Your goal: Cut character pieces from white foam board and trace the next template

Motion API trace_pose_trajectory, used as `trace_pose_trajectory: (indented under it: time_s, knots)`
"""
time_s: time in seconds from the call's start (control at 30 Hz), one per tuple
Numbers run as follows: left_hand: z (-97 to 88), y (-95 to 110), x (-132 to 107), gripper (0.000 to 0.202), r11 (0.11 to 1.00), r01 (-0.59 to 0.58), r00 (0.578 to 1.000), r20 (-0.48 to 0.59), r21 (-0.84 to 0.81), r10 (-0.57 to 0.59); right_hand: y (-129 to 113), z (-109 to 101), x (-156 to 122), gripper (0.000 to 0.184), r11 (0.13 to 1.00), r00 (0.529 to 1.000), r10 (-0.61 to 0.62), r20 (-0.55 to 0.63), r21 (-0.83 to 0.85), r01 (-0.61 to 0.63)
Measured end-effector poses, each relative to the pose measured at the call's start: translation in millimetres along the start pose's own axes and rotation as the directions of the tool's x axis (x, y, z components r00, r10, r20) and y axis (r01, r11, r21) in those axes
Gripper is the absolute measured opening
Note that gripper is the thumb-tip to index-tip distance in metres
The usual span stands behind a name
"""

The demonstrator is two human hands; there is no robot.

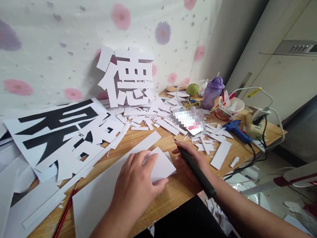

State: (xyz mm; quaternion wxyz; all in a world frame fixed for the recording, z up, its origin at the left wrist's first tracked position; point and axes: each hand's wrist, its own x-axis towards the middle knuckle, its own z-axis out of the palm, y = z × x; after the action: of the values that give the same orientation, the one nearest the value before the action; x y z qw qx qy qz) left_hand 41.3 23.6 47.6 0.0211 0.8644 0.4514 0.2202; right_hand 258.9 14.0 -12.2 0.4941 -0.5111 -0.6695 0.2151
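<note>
My left hand rests over the wooden desk, its fingers and thumb closed around a small rectangular white foam board piece. Below that hand lies a larger white board sheet. My right hand is just to the right, wrapped around the black handle of a utility knife; its blade is hard to make out. Against the wall behind stands a raised white cut-out character. A sheet printed with black character shapes lies to the left, partly covered by cut white pieces.
White offcuts litter the desk. A red pencil lies front left. At right are a blurred phone, blue glue gun, power strip, paper cup, purple bottle and cables.
</note>
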Motion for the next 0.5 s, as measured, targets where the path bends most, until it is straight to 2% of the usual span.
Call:
trace_pose_trajectory:
  time_s: [0.1, 0.2, 0.3, 0.4, 0.43, 0.5]
  knots:
    - [-7.4, -1, -2, 0.054, 1.0, -0.03, 0.997, -0.072, -0.011, 0.029, 0, -3, -5, 0.04, 1.0, 0.997, -0.006, 0.075, -0.03, 0.008]
    - [-16.6, -2, -5, 0.05, 0.999, -0.041, 0.988, -0.148, -0.011, 0.039, -7, -1, -6, 0.033, 0.979, 0.974, -0.066, 0.217, -0.173, 0.105]
    - [-25.7, -2, -7, 0.048, 0.999, -0.034, 0.981, -0.192, 0.011, 0.036, -14, 2, 0, 0.04, 0.938, 0.948, -0.069, 0.312, -0.304, 0.168]
    - [-33.1, 1, -11, 0.048, 0.999, -0.022, 0.978, -0.208, 0.032, 0.028, -19, 1, 5, 0.047, 0.939, 0.968, -0.042, 0.247, -0.323, 0.123]
    - [-35.4, 3, -12, 0.048, 0.999, -0.017, 0.975, -0.221, 0.034, 0.024, -21, 1, 5, 0.048, 0.958, 0.98, -0.039, 0.195, -0.272, 0.093]
    - [-40.4, 9, -13, 0.046, 0.999, -0.003, 0.963, -0.268, 0.032, 0.012, -27, 2, 0, 0.051, 0.998, 0.99, -0.041, 0.132, -0.035, 0.046]
